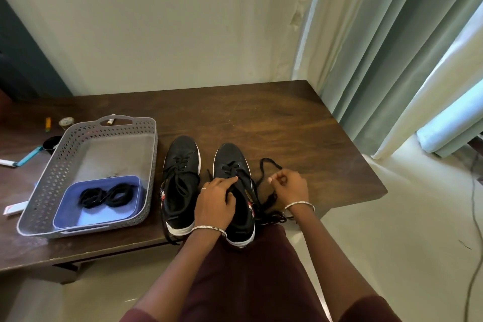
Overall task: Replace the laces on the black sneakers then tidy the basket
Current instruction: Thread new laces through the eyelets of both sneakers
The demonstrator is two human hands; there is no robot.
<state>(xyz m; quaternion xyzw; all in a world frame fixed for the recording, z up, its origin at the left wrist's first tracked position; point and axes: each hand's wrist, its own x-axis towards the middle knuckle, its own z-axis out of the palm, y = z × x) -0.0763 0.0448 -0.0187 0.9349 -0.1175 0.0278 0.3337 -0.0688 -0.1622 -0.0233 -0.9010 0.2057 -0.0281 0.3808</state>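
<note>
Head cam looking down at a dark wood worktop (274, 117) with both black sneakers sitting side by side near the front edge, toes pointing away. The left sneaker (180, 183) is still laced, kinda loosely, and one end of its lace dangles over the worktop's near edge.

The left hand (214, 204) is lying on top of the right sneaker (232, 162), over the tongue area. Its fingers (232, 178) are loose rather than clenched, with the index stretched straight across the eyelets and pressing down. The right hand (287, 185) is just to the right of that shoe, with its fingers curled in and pinching a black lace (269, 165). That lace loops up and away from the hand, and more of it is piled on the worktop next to the shoe.

Left of the shoes is a grey perforated basket (52, 178), right beside the left sneaker. Inside it, in the near corner, there's a blue tray (99, 217) holding coiled spare laces (107, 195), also black. A few small bits sit further left of the basket, too small to tell what they are. Pale curtain (392, 60) on the right.
</note>
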